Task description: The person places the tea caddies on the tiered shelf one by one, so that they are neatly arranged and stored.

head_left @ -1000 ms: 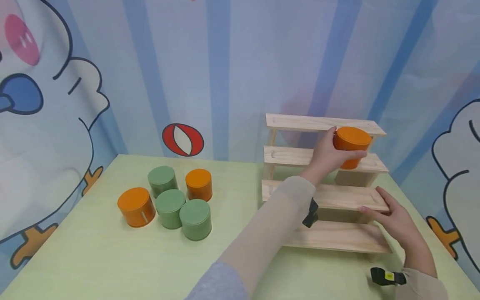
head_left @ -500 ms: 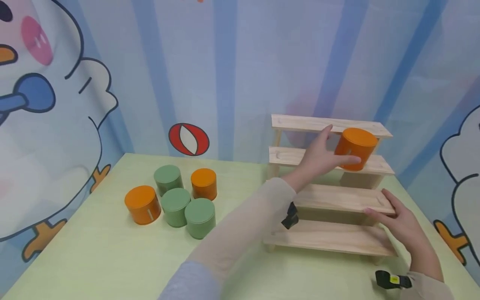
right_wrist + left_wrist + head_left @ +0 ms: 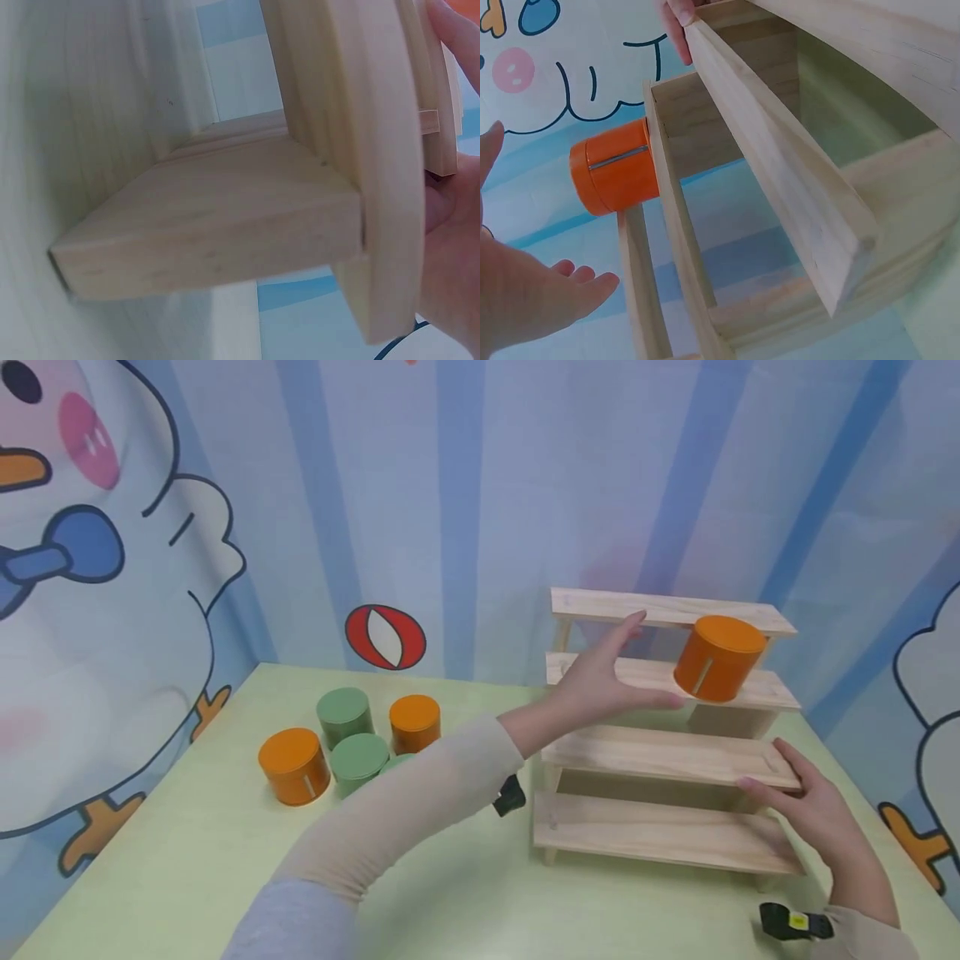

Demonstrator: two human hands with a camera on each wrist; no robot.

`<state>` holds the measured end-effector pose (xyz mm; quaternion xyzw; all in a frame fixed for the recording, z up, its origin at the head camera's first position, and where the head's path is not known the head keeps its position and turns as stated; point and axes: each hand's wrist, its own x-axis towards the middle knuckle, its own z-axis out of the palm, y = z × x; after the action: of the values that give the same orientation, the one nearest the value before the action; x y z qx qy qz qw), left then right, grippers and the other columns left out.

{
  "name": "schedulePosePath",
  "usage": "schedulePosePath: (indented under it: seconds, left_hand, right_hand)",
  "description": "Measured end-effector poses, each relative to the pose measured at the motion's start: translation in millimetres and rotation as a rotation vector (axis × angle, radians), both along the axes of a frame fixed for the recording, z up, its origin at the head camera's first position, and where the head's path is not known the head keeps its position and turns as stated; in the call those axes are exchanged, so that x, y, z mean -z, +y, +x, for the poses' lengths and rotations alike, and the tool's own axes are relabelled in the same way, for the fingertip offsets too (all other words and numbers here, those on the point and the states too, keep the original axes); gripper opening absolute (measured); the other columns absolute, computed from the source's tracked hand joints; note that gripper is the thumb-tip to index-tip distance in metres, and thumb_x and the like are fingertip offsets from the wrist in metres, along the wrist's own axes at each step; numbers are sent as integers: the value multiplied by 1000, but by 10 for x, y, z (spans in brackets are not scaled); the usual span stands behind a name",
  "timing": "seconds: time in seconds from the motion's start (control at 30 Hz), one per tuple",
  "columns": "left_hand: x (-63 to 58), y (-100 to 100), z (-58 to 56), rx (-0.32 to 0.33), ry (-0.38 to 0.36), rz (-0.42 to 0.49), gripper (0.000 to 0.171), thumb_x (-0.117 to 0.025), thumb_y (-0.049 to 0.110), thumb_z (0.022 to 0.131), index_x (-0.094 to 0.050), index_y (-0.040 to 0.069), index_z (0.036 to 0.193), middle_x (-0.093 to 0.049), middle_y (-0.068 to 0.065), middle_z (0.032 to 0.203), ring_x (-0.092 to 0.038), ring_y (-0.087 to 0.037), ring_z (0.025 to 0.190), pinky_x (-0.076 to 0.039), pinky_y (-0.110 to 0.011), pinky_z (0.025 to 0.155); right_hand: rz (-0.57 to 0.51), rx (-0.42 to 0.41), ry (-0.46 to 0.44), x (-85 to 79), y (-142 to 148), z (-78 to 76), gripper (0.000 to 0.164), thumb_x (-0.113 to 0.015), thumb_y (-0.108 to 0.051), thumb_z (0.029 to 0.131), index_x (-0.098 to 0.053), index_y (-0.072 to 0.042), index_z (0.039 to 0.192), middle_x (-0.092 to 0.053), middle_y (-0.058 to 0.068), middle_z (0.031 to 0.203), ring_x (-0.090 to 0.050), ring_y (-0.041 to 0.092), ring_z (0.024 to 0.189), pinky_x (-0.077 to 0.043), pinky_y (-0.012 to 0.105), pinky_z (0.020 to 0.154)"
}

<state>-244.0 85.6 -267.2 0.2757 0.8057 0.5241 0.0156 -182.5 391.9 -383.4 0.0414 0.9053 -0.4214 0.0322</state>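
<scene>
An orange lidded canister (image 3: 720,658) stands upright near the right end of the second-highest board of a stepped wooden shelf rack (image 3: 667,831). My left hand (image 3: 603,685) is just left of it, thumb and fingers spread apart, touching nothing. The left wrist view shows the gap between that hand (image 3: 536,292) and the canister (image 3: 615,166). My right hand (image 3: 813,806) holds the right end of the rack's second-lowest board, thumb at the front edge and fingers over the end. In the right wrist view, boards partly hide this hand (image 3: 454,240).
Left on the pale green table (image 3: 187,860) stand two more orange canisters (image 3: 294,767) (image 3: 415,724) and green canisters (image 3: 345,714) (image 3: 360,762); my left sleeve (image 3: 405,802) mostly covers another green one. A striped blue backdrop (image 3: 510,527) rises behind the rack.
My left hand has let go of the orange canister and drawn back to the left, leaving it on the board. My right hand keeps its hold on the rack. The view has shifted slightly.
</scene>
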Motion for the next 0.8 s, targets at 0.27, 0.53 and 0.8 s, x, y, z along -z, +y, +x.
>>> schedulePosePath:
  seconds: [0.27, 0.53, 0.8]
  left_hand:
    - [-68, -394, 164, 43, 22, -22, 103, -83, 36, 74, -20, 27, 154, -36, 10, 151, -34, -11, 139, -38, -43, 107]
    - [-101, -812, 315, 41, 9, -63, 102, -84, 33, 74, -20, 31, 154, -35, 10, 152, -31, -14, 140, -34, -49, 109]
    - [-73, -1171, 446, 6, 16, -105, 97, -82, 32, 77, -22, 29, 153, -36, 10, 151, -32, -12, 140, -29, -42, 114]
  right_hand:
    - [5, 6, -16, -1, 7, -11, 96, -54, -48, 96, 15, -12, 151, -4, 40, 151, -15, 61, 133, -26, 72, 99]
    - [-3, 7, -15, 33, -5, -29, 96, -55, -47, 95, 15, -13, 151, -4, 40, 151, -15, 61, 133, -25, 71, 99]
    - [-2, 14, -1, 37, 13, -17, 97, -55, -48, 95, 13, -11, 152, -6, 41, 150, -16, 62, 131, -26, 72, 97]
